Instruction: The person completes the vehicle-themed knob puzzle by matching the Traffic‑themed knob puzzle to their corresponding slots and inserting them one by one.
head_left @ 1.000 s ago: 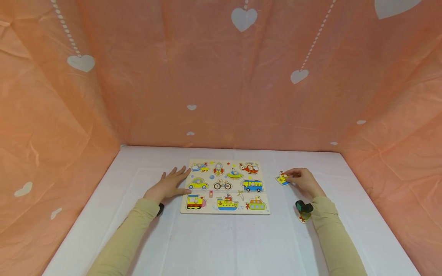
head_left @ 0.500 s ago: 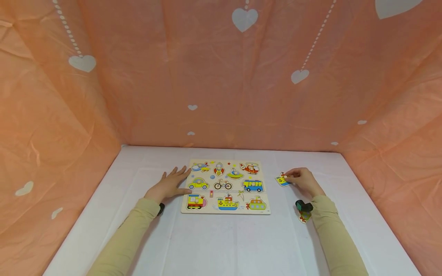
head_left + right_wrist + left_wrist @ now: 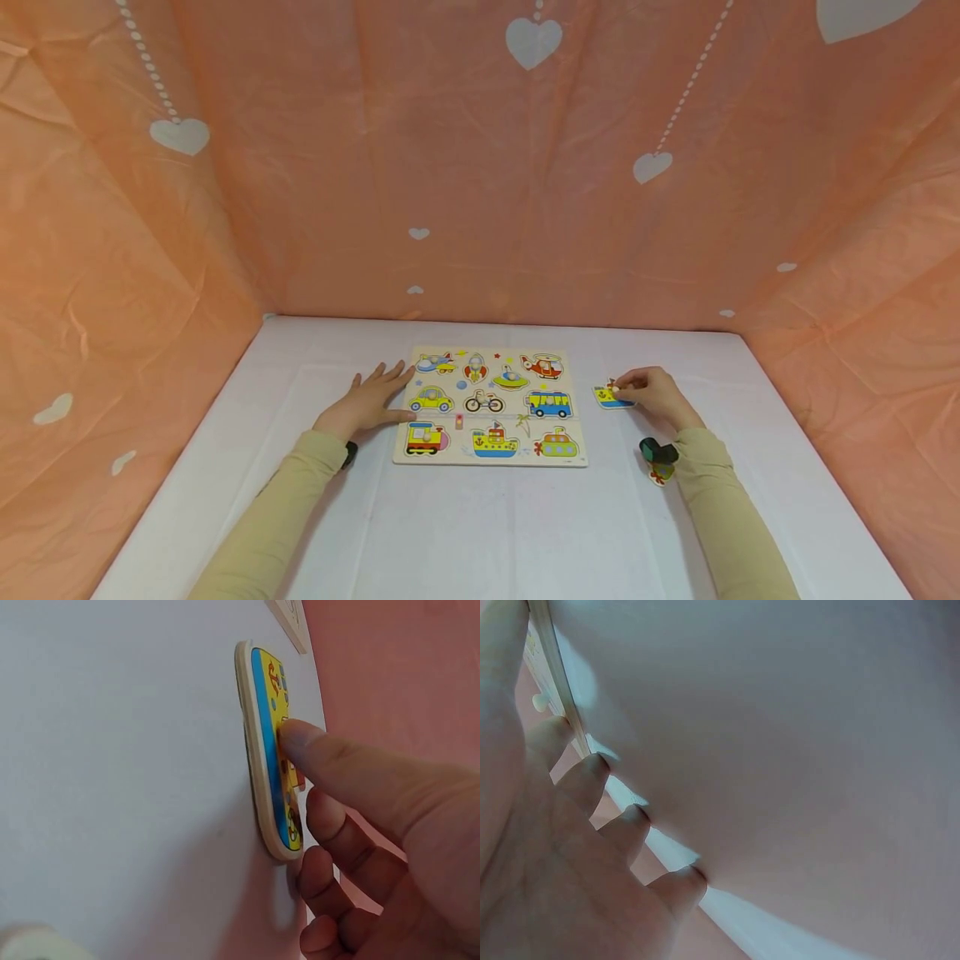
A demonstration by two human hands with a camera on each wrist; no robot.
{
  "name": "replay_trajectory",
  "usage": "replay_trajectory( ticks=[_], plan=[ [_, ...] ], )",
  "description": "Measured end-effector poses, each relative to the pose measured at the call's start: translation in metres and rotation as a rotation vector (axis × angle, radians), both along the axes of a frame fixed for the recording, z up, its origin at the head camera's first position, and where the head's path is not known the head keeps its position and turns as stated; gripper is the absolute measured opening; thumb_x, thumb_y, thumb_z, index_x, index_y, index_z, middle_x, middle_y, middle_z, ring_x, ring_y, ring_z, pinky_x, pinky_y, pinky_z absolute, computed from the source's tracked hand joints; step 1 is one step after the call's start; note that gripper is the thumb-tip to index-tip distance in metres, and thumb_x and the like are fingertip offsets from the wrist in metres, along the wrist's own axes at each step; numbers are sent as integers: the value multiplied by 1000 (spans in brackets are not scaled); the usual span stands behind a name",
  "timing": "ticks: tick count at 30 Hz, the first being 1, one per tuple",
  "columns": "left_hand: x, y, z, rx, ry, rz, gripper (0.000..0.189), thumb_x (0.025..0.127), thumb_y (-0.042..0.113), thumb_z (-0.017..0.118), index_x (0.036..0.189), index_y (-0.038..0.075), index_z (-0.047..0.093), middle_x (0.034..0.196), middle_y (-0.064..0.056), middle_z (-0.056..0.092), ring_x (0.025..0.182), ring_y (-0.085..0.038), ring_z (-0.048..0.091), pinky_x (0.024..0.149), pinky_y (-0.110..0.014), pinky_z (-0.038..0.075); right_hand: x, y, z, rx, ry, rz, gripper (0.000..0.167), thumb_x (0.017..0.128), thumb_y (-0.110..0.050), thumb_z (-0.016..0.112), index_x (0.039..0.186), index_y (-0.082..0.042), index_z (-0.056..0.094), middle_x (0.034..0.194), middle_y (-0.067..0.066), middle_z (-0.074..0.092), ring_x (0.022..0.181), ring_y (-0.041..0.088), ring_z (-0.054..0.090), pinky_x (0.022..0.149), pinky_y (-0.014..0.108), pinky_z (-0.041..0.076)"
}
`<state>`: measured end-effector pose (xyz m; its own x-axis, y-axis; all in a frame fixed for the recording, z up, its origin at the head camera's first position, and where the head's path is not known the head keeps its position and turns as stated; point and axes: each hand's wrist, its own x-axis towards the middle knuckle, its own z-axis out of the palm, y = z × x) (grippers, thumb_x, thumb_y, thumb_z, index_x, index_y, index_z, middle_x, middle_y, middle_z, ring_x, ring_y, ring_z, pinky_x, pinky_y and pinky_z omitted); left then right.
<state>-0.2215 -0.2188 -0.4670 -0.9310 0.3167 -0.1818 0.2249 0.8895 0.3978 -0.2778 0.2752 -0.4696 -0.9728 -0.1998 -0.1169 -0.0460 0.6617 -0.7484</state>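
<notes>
A wooden puzzle board (image 3: 467,461) with vehicle pictures lies on the white table. My left hand (image 3: 363,404) is at its left edge, fingers straight and spread, the thumb touching the side; in the left wrist view the fingertips reach along the board's edge (image 3: 559,671). To the right of the board, my right hand (image 3: 662,395) pinches a ship puzzle piece (image 3: 609,398) between thumb and fingers near its knob. The right wrist view shows the ship piece (image 3: 271,750) with its blue hull and yellow upper part; whether it touches the table I cannot tell.
Another puzzle piece (image 3: 661,477), green with a red propeller, lies partly hidden under the right wrist camera (image 3: 658,452). An orange curtain (image 3: 480,208) with white hearts encloses the table (image 3: 450,533) at the back and sides.
The ship piece has turned from slanted to nearly level and shifted slightly left and down with my right hand. My left hand and the board stay where they were.
</notes>
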Motion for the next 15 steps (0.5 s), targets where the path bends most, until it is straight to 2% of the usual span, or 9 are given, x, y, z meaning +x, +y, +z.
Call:
replay_trajectory(
  ticks=[15],
  plan=[
    [-1,-1,-2,14,14,-1,93,81,53,69,152,11,26,157,-16,17,142,-44,6,107,-67,1,13,-2,2,7,6,9,20,84,-16,75,98,-2,72,81,4,60,78,21,49,63,27,41]
  ],
)
